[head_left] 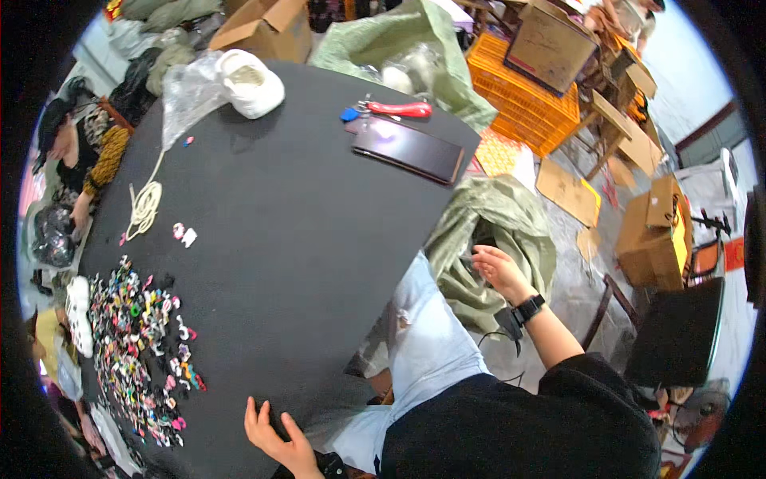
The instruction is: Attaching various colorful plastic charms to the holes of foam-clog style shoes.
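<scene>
My left hand (275, 435) rests flat on the near edge of the black table (303, 231), fingers spread, holding nothing. My right hand (496, 270), a black watch on its wrist, reaches off the table's right side into the mouth of a green woven sack (495, 215); its fingers curl at the sack's rim, and I cannot tell whether they grip it. A heap of several small colourful pieces (140, 351) lies on the table's left part, well away from both hands.
On the table: a dark flat case (408, 149), red-handled pliers (399, 108), a coil of white cord (144, 206), a white bag (249, 82). Another person (76, 152) sits at the far left. An orange crate (523, 92) and cardboard boxes (656, 231) stand on the floor to the right.
</scene>
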The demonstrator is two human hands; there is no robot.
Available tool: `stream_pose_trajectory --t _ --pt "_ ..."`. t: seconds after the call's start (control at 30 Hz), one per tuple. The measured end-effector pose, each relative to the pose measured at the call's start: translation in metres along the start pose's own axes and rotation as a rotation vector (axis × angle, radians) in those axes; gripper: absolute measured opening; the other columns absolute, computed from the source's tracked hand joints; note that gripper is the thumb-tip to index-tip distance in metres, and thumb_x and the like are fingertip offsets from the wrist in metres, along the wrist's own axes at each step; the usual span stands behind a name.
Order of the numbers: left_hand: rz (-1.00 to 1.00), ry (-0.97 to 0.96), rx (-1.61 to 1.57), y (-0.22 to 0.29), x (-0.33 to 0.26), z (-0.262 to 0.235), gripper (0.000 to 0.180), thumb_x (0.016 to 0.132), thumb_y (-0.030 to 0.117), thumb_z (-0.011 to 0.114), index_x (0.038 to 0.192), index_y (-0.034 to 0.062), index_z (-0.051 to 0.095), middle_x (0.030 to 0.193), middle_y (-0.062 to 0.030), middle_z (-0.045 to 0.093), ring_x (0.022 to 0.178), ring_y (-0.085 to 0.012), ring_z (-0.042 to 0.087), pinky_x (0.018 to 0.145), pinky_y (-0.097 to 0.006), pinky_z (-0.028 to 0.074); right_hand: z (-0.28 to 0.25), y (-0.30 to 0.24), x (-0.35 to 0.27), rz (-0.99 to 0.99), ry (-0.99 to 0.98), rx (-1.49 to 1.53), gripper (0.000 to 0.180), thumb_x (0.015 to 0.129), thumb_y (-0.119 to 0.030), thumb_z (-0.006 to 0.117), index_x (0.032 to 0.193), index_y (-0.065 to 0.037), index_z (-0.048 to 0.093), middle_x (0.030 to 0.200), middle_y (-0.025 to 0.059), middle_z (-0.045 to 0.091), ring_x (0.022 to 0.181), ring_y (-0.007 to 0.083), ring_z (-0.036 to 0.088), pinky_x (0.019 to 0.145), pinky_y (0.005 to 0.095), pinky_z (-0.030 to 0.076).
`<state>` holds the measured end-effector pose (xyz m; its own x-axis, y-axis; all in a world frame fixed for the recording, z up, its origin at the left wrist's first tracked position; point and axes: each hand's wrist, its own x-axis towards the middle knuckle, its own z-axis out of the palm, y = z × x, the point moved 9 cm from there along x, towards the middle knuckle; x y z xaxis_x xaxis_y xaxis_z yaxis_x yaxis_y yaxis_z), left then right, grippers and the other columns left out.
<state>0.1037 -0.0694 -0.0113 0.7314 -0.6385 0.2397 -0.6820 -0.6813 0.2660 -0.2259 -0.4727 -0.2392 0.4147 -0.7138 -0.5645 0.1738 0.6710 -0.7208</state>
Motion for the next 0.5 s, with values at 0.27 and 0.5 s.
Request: stream_pose_trajectory --t 0.27,0.5 --pt "0.117 -0.115 -0.112 0.065 0.037 0.012 0.04 0.09 0.012 0.057 0.127 -0.0021 0.048 0.143 -0.0207 0.041 0.132 -0.0373 0.037 0.11 -0.049 0.025 -0.244 0.168 0.041 0.353 0.655 -0.037 0.009 0.088 -0.015 0.059 0.081 -0.008 0.06 0.069 0.0018 0.059 0.056 0.0123 0.055 0.046 0.0268 0.04" --pt "0.42 -0.3 0.025 0.151 0.074 0.055 0.058 0.087 0.026 0.062 0.134 -0.0026 0.044 0.146 -0.0259 0.036 0.136 -0.0422 0.032 0.11 -0.055 0.022 -0.269 0.17 0.118 0.158 0.61 -1.034 0.047 0.078 -0.023 0.068 0.118 0.0 0.058 0.112 0.0212 0.064 0.106 0.0337 0.062 0.09 0.0388 0.048"
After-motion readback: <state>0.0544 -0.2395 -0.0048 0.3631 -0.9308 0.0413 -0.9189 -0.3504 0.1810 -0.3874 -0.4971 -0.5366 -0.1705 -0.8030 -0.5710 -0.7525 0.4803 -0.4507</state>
